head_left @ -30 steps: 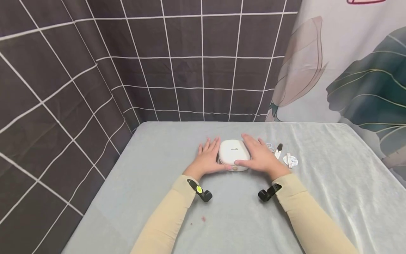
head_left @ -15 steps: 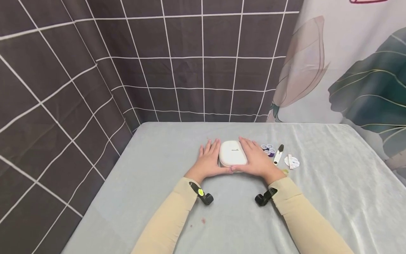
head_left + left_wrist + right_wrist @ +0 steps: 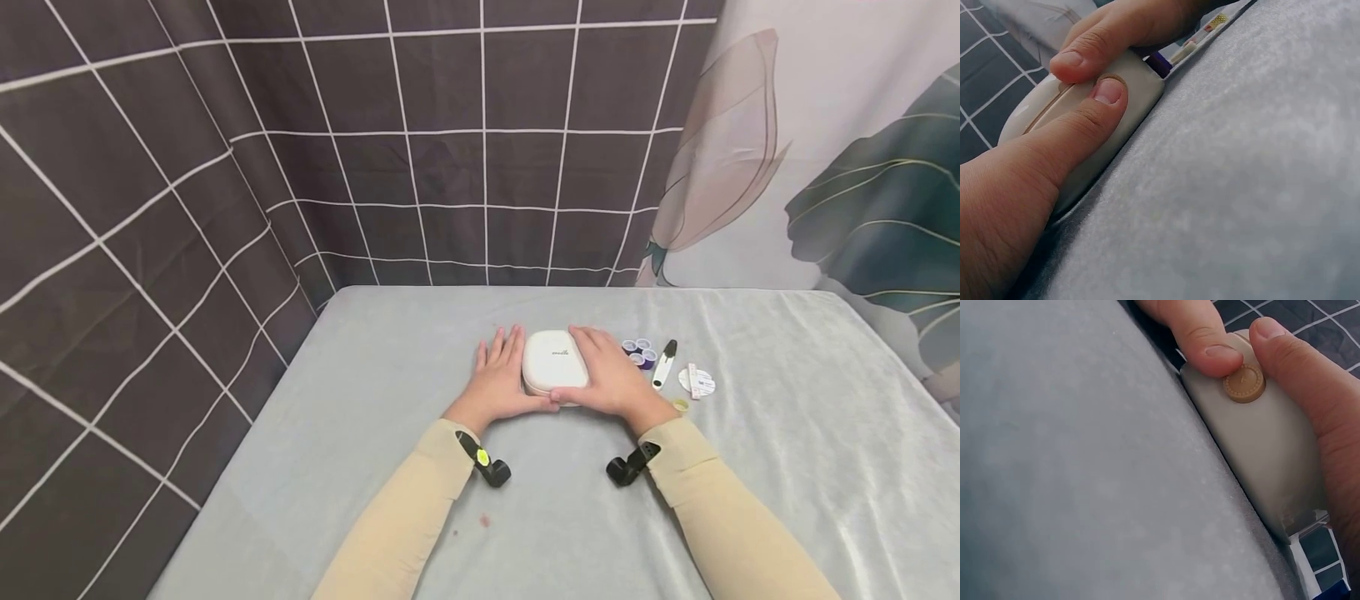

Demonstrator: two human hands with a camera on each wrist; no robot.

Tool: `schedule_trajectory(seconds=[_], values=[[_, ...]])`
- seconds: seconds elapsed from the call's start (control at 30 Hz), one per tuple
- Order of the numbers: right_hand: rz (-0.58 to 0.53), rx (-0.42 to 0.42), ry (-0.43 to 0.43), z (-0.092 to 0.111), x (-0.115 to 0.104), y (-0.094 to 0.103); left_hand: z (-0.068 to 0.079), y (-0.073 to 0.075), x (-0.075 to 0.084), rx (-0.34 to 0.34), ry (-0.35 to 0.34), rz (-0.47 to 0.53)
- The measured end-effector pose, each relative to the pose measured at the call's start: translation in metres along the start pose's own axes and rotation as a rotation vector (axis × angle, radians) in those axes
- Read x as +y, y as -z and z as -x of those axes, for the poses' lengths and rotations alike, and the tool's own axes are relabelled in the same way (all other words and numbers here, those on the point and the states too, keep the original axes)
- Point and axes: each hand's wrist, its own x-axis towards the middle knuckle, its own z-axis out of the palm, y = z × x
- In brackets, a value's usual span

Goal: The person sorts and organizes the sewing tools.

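Note:
A white rounded case (image 3: 553,362) with small dark lettering on its lid lies on the grey cloth, between both hands. My left hand (image 3: 497,385) holds its left side, fingers alongside and thumb across the front. From the other side my right hand (image 3: 613,382) grips it, its thumb at the lid's front edge. In the right wrist view a round gold-brown button (image 3: 1244,385) shows on the case's front, with the left thumb at its edge. The lid is down, with a thin seam visible in the left wrist view. Most fingers are hidden behind the case in both wrist views.
Right of the case stand several purple spools (image 3: 637,358) with pale tops. Beside them lie a slim white tool (image 3: 663,367) with a black tip, a round white disc (image 3: 705,382) under a strip, and a small yellow-green item (image 3: 681,406). A dark gridded curtain (image 3: 450,167) hangs behind.
The right hand has shifted inward and its thumb has dropped from the lid to the front edge, near the left thumb. The purple spools and the yellow-green item have come into view.

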Motion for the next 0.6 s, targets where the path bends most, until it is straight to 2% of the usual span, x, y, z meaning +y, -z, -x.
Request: schedule_trajectory(seconds=[0.3, 0.6], values=[[0.013, 0.01, 0.012, -0.0004, 0.0011, -0.0004, 0.0021, 0.0007, 0.0034, -0.018, 0.02, -0.015], [0.016, 0.037, 0.03, -0.0027, 0.0025, -0.0001, 0.0015, 0.0005, 0.0042, 0.004, 0.012, -0.034]])
